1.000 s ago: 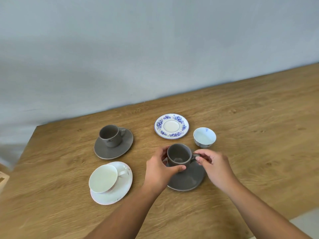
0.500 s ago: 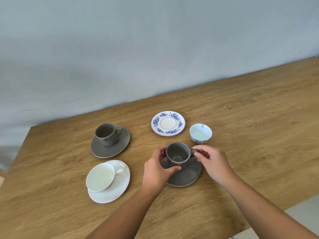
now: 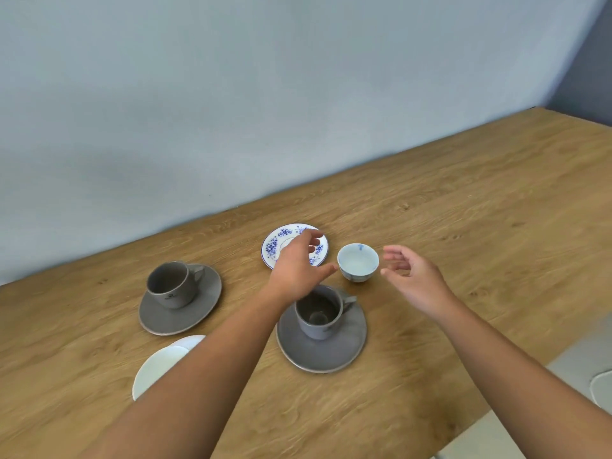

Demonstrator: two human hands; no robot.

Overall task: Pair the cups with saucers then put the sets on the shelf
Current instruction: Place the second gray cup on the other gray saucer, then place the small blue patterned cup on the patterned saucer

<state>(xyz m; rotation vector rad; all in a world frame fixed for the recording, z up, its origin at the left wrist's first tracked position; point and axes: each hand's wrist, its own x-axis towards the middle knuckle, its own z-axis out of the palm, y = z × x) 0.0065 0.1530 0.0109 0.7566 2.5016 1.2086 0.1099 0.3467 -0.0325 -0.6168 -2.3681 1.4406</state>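
Wide wooden tabletop (image 3: 463,200) against a pale grey-blue wall (image 3: 265,94). Two bare forearms reaching in from the near edge. Toward the left, a grey saucer (image 3: 180,318) carrying an upright grey cup (image 3: 172,284), handle to the right. Nearer and central, a second grey saucer (image 3: 323,351) with a second grey cup (image 3: 319,314) standing upright on it, handle pointing right. At the near left, a white saucer (image 3: 159,362), mostly hidden under the left forearm. Farther back, a blue-flowered saucer (image 3: 276,246) lying bare on the wood, and just to its right, apart from it, a small white handleless cup (image 3: 357,263) with a blue mark, standing directly on the tabletop. Left hand (image 3: 298,266) hovering over the near side of the flowered saucer, fingers (image 3: 313,235) spread and loosely curled, gripping nothing. Right hand (image 3: 414,274) hovering just right of the small cup, fingers parted and curved toward it, not touching, likewise empty.
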